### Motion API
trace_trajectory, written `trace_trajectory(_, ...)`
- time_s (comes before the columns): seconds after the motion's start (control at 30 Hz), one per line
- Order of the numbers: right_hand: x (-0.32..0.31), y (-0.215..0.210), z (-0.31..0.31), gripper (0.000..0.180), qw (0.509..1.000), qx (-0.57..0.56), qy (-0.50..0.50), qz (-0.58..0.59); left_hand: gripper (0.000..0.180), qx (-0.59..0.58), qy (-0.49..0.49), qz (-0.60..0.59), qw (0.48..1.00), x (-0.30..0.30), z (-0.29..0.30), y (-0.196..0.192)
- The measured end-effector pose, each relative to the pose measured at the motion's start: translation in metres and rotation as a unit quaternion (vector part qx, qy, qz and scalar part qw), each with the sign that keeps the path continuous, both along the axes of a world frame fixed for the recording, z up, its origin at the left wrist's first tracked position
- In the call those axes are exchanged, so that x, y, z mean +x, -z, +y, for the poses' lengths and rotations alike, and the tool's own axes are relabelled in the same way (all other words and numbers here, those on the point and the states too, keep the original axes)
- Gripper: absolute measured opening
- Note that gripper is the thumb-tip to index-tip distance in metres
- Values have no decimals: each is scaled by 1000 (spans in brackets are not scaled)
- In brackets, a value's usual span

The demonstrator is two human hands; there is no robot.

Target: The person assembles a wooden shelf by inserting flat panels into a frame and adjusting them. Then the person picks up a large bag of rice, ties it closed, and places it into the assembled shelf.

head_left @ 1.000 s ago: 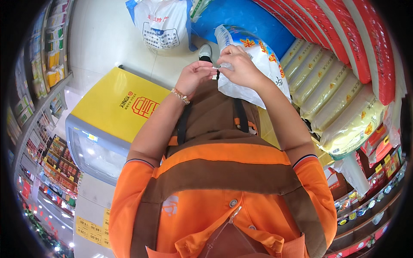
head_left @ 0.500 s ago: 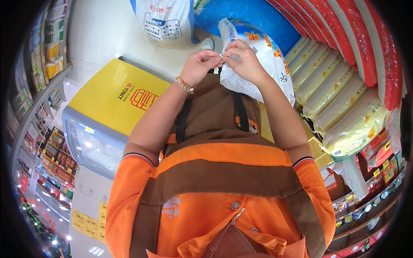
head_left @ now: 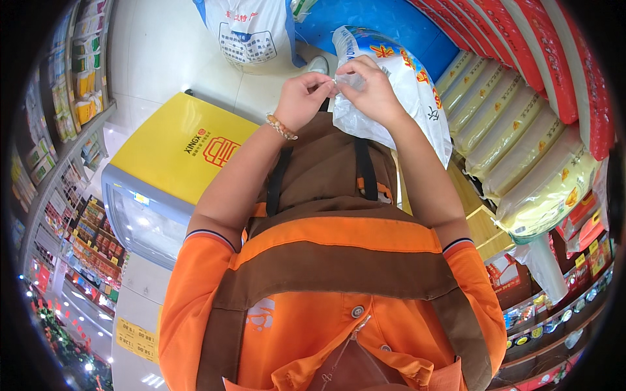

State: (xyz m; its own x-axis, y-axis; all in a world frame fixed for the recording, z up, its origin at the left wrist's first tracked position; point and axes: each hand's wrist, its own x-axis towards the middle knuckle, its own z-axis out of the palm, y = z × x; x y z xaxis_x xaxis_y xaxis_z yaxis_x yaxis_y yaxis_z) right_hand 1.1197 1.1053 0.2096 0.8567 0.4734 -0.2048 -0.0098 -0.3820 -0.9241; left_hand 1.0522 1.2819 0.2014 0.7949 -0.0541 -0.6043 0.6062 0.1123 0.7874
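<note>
i see both hands up at twelve o'clock: my left hand [head_left: 301, 98] and right hand [head_left: 373, 91] pinch the mouth of the white plastic bag [head_left: 398, 98] between closed fingertips. the bag's neck is gathered, no finished knot shows yet.

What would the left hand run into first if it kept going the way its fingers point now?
The left hand points right, toward the right hand. Its fingers already pinch the top of the white printed bag, so they would most likely push into that bag and the right hand's fingertips first.
</note>
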Motion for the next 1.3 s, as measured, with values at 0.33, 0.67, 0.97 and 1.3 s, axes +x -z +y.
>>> trace_trajectory(0.33, 2, -7, 3, 9, 996, -24, -44, -70, 16, 152, 89, -57, 983, 5, -3, -13)
trace_trajectory(0.67, 3, -5, 4, 9, 999, -17, -27, -40, 17, 134, 86, -63, 985, 4, -3, -6)
trace_trajectory(0.97, 3, -6, 4, 8, 999, -18, -28, -16, 17, 94, 58, -60, 992, 4, -1, -5)
trace_trajectory(1.3, 2, -6, 4, 6, 1000, -10, -17, -2, 16, 113, 82, -50, 989, 6, 0, -2)
